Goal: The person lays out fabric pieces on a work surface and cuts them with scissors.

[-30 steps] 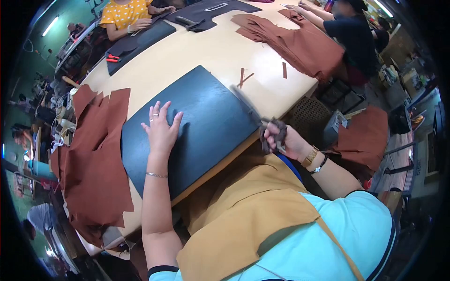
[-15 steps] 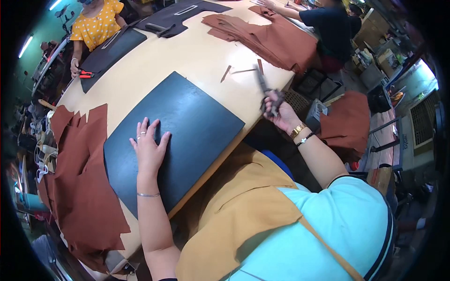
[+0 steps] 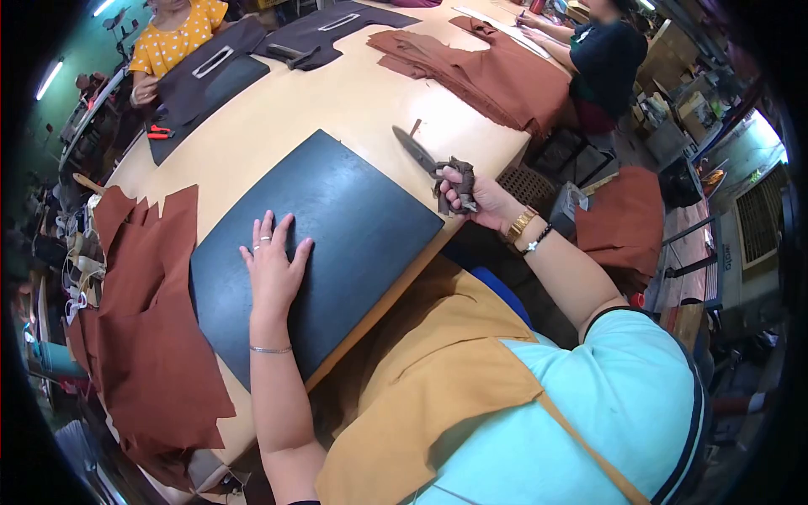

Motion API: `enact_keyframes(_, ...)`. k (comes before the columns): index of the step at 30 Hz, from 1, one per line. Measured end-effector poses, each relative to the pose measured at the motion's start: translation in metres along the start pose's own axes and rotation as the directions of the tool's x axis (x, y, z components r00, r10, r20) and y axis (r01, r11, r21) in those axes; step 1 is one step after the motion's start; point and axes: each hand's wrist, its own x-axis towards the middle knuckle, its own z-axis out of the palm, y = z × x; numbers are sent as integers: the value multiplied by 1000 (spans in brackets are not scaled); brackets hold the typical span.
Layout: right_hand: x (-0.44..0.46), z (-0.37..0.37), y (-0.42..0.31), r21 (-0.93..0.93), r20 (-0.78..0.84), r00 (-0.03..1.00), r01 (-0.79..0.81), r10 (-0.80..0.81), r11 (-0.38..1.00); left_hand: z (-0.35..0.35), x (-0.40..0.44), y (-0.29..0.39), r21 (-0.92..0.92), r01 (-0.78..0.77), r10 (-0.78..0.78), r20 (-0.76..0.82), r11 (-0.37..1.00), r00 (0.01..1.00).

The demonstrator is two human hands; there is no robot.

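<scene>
My left hand [image 3: 278, 257] lies flat with fingers spread on a dark blue-black rectangular mat [image 3: 353, 202] at the table's near edge. Just right of the mat's corner, my right hand [image 3: 459, 189] is closed around the cloth-wrapped handles of a pair of shears [image 3: 414, 150]. Their blades point up and left over the table, and they look closed together. A thin brown scrap [image 3: 416, 126] lies beyond the blade tip. To the left of the mat, brown leather-like pieces [image 3: 156, 311] drape over the table edge.
Across the pale table [image 3: 370, 97], a person in a yellow dotted top [image 3: 181, 38] handles a dark piece [image 3: 210, 67]; red-handled snips [image 3: 158, 132] lie nearby. More brown pieces [image 3: 505, 76] are stacked at the back right, beside a person in dark clothing [image 3: 610, 55]. A brown-covered stack [image 3: 619, 223] stands right.
My right hand has moved left and down with the shears, whose blades now point leftward. Fewer scraps show on the table. The person opposite has let go of the red-handled snips and lifted the dark piece.
</scene>
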Motion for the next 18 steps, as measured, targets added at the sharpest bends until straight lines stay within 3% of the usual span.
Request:
enact_keyframes(3, 7, -15, 30, 262, 2, 999, 39, -41, 964, -1, -1, -1, -7, -3, 3, -4, 1000, 1000)
enact_keyframes(4, 0, -12, 41, 364, -96, 992, 115, -86, 924, -1, 0, -1, -6, -4, 4, -2, 1000, 1000)
enact_keyframes(5, -10, -8, 52, 376, -290, 946, 249, -142, 893, -1, -1, -1, -5, -6, 6, 4, 1000, 1000)
enact_keyframes(7, -24, -7, 62, 368, -519, 832, 426, -198, 827, 1, 1, -1, 15, -9, 9, 4, 1000, 1000)
enact_keyframes(9, -34, -10, 57, 262, -610, 758, 469, -232, 844, 1, 0, -1, 25, -16, 16, 10, 1000, 1000)
enact_keyframes(11, -35, -32, 52, -20, -559, 768, 363, -312, 932, 1, 1, -1, 26, -20, 20, 7, 999, 1000)
enact_keyframes(13, -12, -70, 41, -371, -351, 761, 422, -546, 827, 2, 1, -3, 32, -23, 23, -1, 999, 1000)
enact_keyframes(14, -6, -72, 18, -681, -246, 760, 306, -601, 666, 4, 1, -4, 33, -33, 33, 1, 999, 999)
enact_keyframes(15, -7, -70, -7, -899, -147, 774, 155, -615, 409, 3, 1, -6, 48, -30, 30, 4, 998, 1000)
enact_keyframes(17, 25, -75, -22, -983, 20, 703, 144, -711, 114, 1, 3, -7, 55, -69, 68, 20, 996, 998)
enact_keyframes(18, 28, -68, -35, -994, -39, 763, 36, -645, 103, 2, 3, -6, 56, -58, 57, 35, 997, 998)
